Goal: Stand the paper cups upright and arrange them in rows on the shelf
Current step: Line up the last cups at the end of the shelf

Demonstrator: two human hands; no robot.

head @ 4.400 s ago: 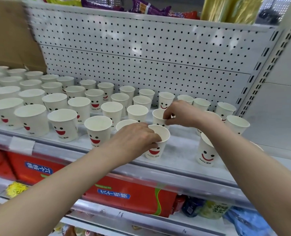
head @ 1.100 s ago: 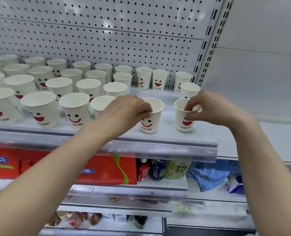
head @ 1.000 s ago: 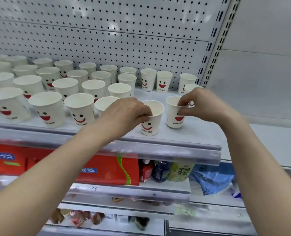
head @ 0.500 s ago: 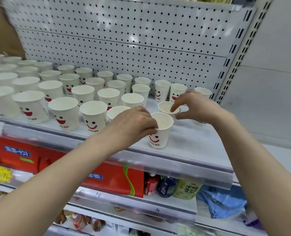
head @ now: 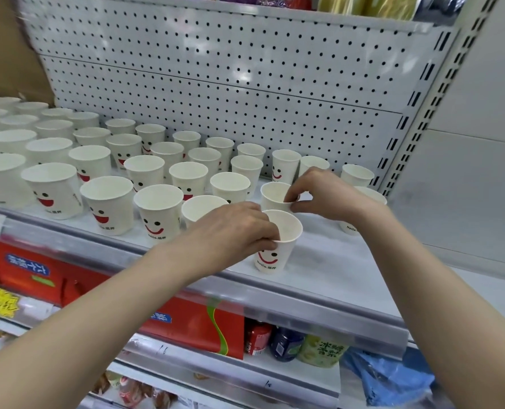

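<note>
Several white paper cups with red smiley faces stand upright in rows on the white shelf (head: 328, 261). My left hand (head: 233, 231) pinches the rim of the front cup (head: 278, 252), which stands near the shelf's front edge. Just behind it, my right hand (head: 319, 196) pinches the rim of a second cup (head: 273, 196). Another cup (head: 348, 225) stands partly hidden behind my right wrist, and two more (head: 357, 174) stand at the far right by the back panel.
A perforated white back panel (head: 230, 93) rises behind the cups. A slotted upright (head: 416, 119) bounds the shelf on the right. Below are red boxes (head: 186, 326), cans and a blue bag (head: 390, 379). Snack packs sit on the shelf above.
My right hand carried its cup leftwards and back from the right front, into the row behind the front cup. My left hand kept hold of the front cup's rim.
</note>
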